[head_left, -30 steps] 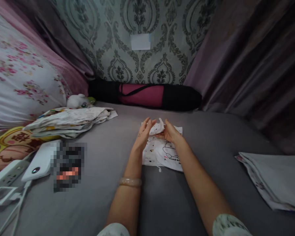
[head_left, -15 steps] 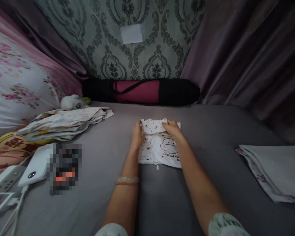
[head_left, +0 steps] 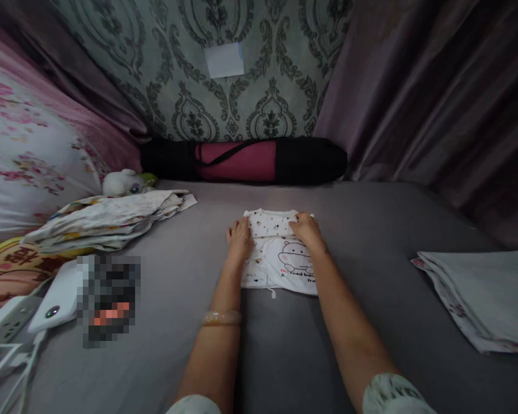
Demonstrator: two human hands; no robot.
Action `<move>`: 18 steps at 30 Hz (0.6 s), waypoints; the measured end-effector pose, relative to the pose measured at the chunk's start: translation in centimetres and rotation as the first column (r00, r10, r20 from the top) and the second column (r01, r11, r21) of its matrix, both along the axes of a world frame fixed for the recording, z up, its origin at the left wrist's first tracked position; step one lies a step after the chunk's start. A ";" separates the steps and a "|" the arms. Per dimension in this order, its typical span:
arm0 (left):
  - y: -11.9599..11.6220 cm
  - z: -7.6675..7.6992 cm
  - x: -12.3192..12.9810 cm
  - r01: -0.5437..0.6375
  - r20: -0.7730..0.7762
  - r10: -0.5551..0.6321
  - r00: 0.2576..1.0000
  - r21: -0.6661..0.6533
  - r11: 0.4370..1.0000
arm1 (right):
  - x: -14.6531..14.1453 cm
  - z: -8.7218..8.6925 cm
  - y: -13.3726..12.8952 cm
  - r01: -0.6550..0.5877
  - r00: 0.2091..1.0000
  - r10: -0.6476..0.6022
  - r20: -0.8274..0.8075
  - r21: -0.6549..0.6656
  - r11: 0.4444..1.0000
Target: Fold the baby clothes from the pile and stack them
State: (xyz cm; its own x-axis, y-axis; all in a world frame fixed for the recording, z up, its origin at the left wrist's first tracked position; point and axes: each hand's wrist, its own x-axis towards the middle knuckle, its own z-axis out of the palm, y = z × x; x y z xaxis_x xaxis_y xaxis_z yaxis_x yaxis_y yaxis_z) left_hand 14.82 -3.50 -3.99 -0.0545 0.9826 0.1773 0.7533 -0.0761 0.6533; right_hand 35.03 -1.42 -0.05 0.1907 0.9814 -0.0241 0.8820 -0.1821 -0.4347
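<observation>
A small white baby shirt (head_left: pixel 271 224) with tiny printed motifs and a cartoon hippo lies on the grey bed sheet, its upper part folded over toward me. Black and red lettering shows under the hippo, and a short white tie string hangs from the near edge. My left hand (head_left: pixel 240 238) rests along the shirt's left edge with its fingers apart. At the upper right corner, my right hand (head_left: pixel 307 230) has its thumb and bent fingers on the fabric. Its wrist and forearm cover part of the shirt's right side.
A black and pink roll bag (head_left: pixel 237 162) lies against the wall. To the left are crumpled cloth (head_left: pixel 112 218), a plush toy (head_left: pixel 121 183), a white power bank (head_left: pixel 60 296), a power strip (head_left: pixel 11 322) and a blurred dark object (head_left: pixel 110 302). Folded fabric (head_left: pixel 483 299) sits at right.
The folded-over part of the shirt has come down flatter and wider. My left hand has loosened and spread its fingers; my right hand has shifted slightly toward the right corner.
</observation>
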 end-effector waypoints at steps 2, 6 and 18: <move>-0.1 0.0 0.0 -0.015 -0.018 0.015 1.000 0.007 1.000 | 0.0 0.2 -0.5 0.015 1.000 -0.014 0.026 -0.016 1.000; -0.4 0.7 -0.8 -0.060 0.075 0.058 0.995 0.017 0.998 | 0.3 0.9 -1.2 0.062 0.997 -0.064 0.051 0.043 0.997; 1.7 2.9 4.0 0.222 -0.019 -0.222 0.975 0.083 0.971 | -3.8 1.7 -1.6 -0.327 0.941 0.317 0.116 0.081 0.942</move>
State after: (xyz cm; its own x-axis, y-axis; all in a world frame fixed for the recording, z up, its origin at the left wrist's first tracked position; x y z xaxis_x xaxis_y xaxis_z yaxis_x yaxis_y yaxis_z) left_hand 18.84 -1.82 -1.10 0.1654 0.9516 0.2589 0.7175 -0.2962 0.6304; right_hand 31.23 -3.03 1.63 -0.1393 0.9872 0.0775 0.9260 0.1576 -0.3431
